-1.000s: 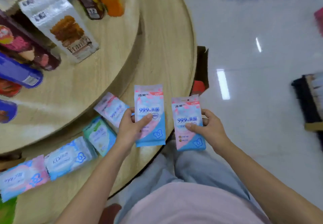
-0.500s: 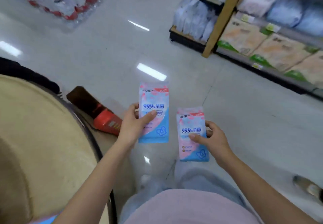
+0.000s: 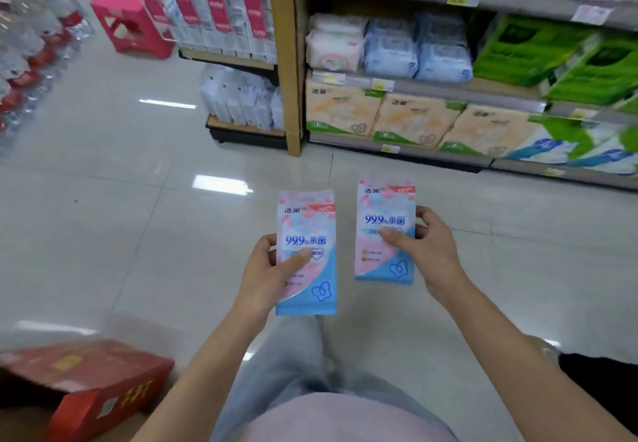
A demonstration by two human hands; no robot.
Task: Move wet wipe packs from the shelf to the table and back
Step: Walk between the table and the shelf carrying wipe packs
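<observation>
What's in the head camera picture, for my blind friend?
A person's left hand holds one wet wipe pack and the right hand a second wet wipe pack, above a shiny floor. Shelves of tissue packs stand ahead, a pink stool upper left.

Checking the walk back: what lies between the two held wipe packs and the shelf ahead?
In the head view, only bare glossy floor tiles separate the left pack and right pack from the shelf.
</observation>
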